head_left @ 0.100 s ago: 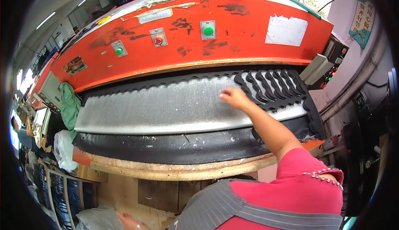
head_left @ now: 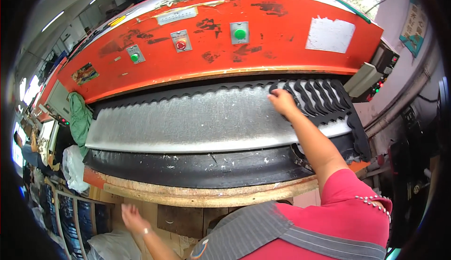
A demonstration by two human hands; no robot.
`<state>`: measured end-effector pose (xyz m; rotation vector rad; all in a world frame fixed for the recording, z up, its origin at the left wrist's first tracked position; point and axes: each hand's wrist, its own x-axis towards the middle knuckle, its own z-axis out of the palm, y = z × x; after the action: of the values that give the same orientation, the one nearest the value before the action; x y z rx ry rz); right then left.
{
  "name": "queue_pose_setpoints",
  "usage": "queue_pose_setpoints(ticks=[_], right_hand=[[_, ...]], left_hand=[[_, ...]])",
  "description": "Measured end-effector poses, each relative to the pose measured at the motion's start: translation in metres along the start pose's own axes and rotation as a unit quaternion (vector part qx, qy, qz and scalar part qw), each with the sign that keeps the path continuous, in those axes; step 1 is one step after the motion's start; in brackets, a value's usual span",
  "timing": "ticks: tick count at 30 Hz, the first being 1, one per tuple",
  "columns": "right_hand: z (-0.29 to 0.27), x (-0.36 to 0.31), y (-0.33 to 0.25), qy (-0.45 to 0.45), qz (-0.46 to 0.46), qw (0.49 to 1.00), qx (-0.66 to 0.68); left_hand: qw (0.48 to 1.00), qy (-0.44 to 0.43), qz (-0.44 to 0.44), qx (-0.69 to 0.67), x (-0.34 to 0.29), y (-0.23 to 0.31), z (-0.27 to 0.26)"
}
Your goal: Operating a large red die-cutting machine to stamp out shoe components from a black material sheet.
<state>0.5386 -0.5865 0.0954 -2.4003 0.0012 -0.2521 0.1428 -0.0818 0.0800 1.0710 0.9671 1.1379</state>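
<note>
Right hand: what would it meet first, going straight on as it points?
Probably the wavy black strip along the back of the silver sheet, though depth under the right hand is unclear.

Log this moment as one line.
left hand: low, apparently empty | right hand: at black wavy strips, grip unclear | things: strips at right end of silvery sheet | rest: orange machine

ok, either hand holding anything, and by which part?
Left hand: nothing visible in it. Right hand: at the left end of the wavy black strips; can't tell if it grips one.
</note>
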Motion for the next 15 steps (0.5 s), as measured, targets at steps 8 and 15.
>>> queue_pose_setpoints(ticks=[8, 15], right_hand=[[-0.006, 0.065, 0.018, -0.035, 0.153, 0.983, -0.096], [-0.007, 0.083, 0.021, -0.053, 0.233, 0.970, -0.051]], left_hand=[[0.905, -0.339, -0.251, -0.055, 0.037, -0.071, 0.311], [0.885, -0.290, -0.332, -0.148, 0.057, -0.145, 0.463]])
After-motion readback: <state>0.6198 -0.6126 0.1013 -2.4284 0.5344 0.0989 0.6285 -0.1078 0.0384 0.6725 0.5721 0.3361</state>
